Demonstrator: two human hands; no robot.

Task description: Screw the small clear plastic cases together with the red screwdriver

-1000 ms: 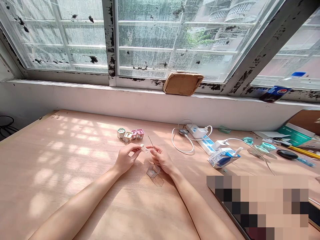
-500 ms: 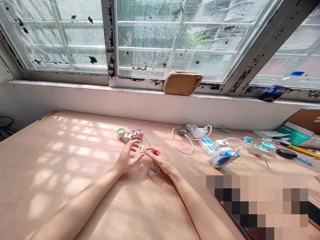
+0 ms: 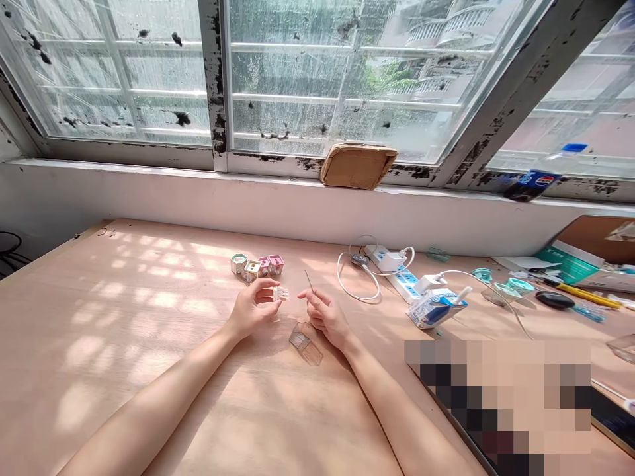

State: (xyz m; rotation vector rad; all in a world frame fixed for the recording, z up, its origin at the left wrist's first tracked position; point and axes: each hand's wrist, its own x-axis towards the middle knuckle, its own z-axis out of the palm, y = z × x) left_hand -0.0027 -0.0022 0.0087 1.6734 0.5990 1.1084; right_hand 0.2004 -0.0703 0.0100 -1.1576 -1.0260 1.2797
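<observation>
My left hand point(image 3: 252, 309) pinches a small pale printed block point(image 3: 282, 293) between its fingertips. My right hand point(image 3: 325, 314) holds a thin metal needle point(image 3: 309, 280) upright in its fingers, and a small gap separates the two hands. Below them, a clear plastic box point(image 3: 305, 344) lies on its side on the wooden tabletop point(image 3: 124, 277), nearest my right hand. Beyond my left hand stands a short row of small hexagonal paper-and-plastic pieces point(image 3: 255, 266) in green, cream and pink.
To the right lie a white power strip point(image 3: 399, 279) with plugged-in chargers and cables, a blue-and-white carton point(image 3: 436, 308), teal pieces, a black oval object point(image 3: 554, 299) and a yellow-handled tool point(image 3: 585, 295). A blurred patch covers the lower right. Windows stand behind the table.
My hands have moved apart, the right one drawing back rightward. The needle now stands more upright, and the red spot near my right fingers no longer shows. The pale block stays in my left fingers.
</observation>
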